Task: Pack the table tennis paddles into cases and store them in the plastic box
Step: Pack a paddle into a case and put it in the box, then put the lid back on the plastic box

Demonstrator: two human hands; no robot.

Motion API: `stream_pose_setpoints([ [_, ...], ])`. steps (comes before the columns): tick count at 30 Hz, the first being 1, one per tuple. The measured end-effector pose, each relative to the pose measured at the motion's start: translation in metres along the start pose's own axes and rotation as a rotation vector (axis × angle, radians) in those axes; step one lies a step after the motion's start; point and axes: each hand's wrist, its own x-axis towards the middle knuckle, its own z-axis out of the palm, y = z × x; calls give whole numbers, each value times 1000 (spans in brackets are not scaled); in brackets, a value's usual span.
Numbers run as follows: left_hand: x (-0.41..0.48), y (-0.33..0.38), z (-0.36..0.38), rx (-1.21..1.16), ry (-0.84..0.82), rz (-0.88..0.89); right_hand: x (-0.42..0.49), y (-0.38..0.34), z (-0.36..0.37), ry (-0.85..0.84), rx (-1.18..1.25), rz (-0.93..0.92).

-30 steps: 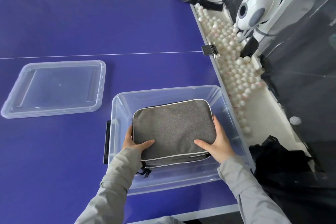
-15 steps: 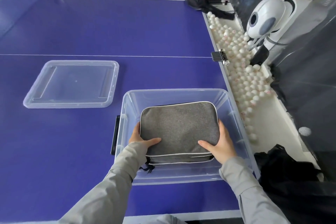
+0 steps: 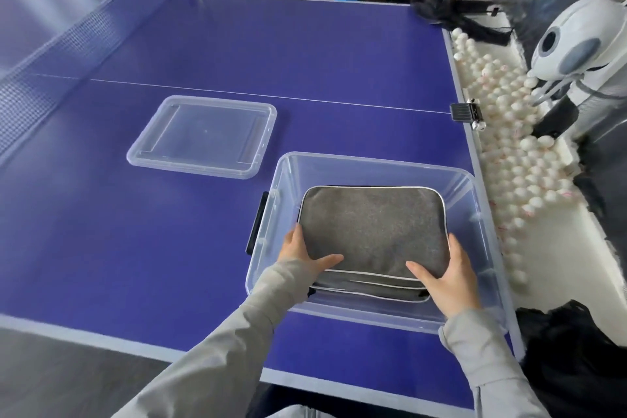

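Inside the clear box [image 3: 470, 187] lies the grey case [image 3: 371, 227]. Left hand [image 3: 302, 256] and right hand [image 3: 448, 276] clasp its near corners, thumbs on top. The lid [image 3: 203, 136] rests on the worktop [image 3: 135, 231], left of the box.

Table [image 3: 237, 54] is deep purple-blue with thin white lines and a pale edge. On it: a see-through box [image 3: 481, 282] with a black latch [image 3: 257, 224], holding a speckled grey case [image 3: 371, 227] with white piping. Clear lid [image 3: 203, 136] too. Grey sleeves.
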Motion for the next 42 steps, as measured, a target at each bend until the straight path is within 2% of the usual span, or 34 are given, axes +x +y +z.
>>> stream_pose_setpoints([
  [3,-15,5,2,241,36,157,-3,-5,0,22,-22,-24],
  [8,-18,10,-14,651,164,356,-11,-26,-2,133,-116,-167],
  [13,-9,4,-47,847,255,400,-12,-67,6,152,-205,-266],
  [16,11,-16,-88,830,324,362,-9,-103,33,189,-266,-331],
  [22,64,-91,-209,790,397,211,0,-193,128,110,-225,-439],
  [28,129,-171,-334,807,380,3,28,-278,235,87,-291,-494],
  [34,198,-216,-408,839,310,-135,82,-292,314,-52,-489,-272],
  [38,248,-222,-430,753,357,-151,118,-275,343,-108,-663,-128],
  [42,297,-224,-438,681,405,-161,145,-268,367,-103,-694,-26],
])
